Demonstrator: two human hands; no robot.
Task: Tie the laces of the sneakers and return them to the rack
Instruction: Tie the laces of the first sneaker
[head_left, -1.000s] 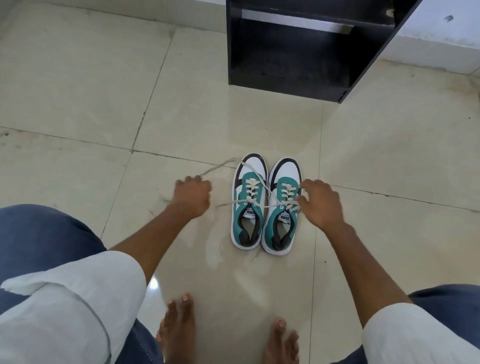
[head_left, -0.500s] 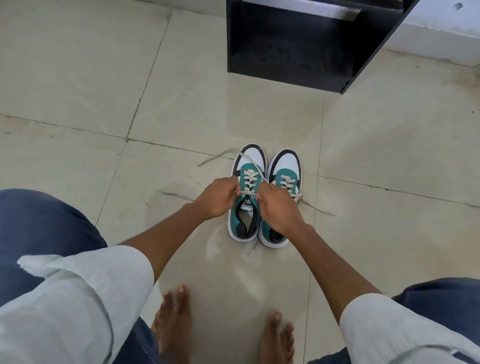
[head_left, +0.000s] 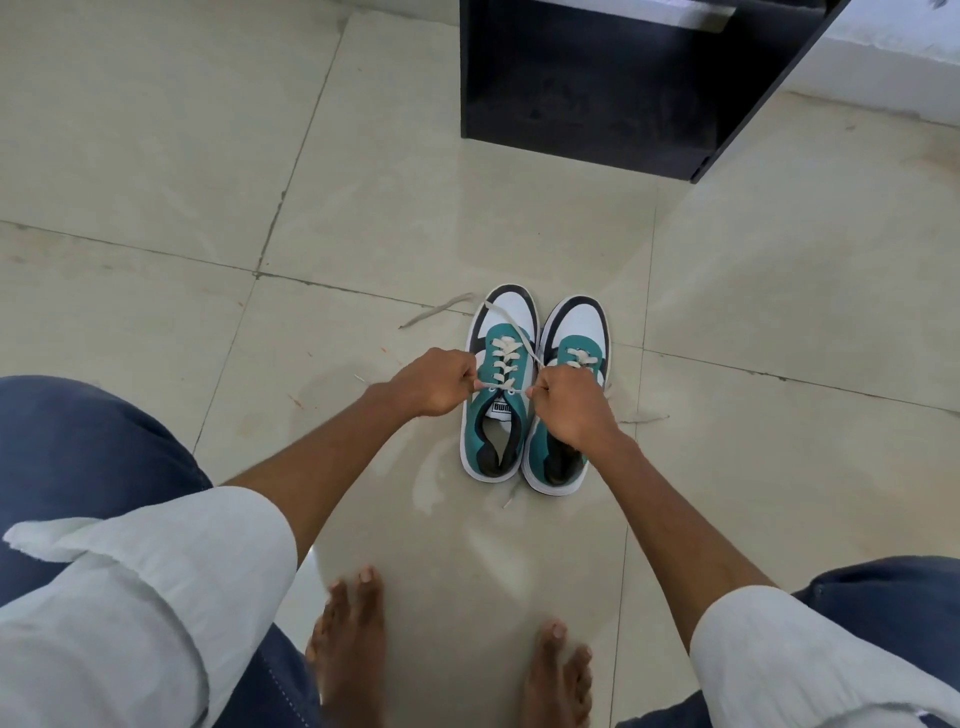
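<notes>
Two teal, white and black sneakers stand side by side on the tile floor, toes pointing away from me. The left sneaker (head_left: 501, 415) has cream laces (head_left: 506, 358) crossing its tongue. My left hand (head_left: 439, 382) pinches one lace end at that shoe's left side. My right hand (head_left: 569, 402) grips the other lace end and covers the middle of the right sneaker (head_left: 576, 325). A short stretch of lace runs taut between both fists. One loose lace tail (head_left: 441, 309) trails across the toe onto the floor at the left.
A black open-fronted rack (head_left: 613, 88) stands on the floor beyond the sneakers, against a white wall. My bare feet (head_left: 353, 649) are planted just behind the shoes, with my knees in blue trousers at both lower corners. Another lace tail (head_left: 644, 418) lies right of the shoes.
A second ago my hands were spread wide, pulling the lace ends outward. They have come together over the left sneaker and now hold the lace close to its eyelets.
</notes>
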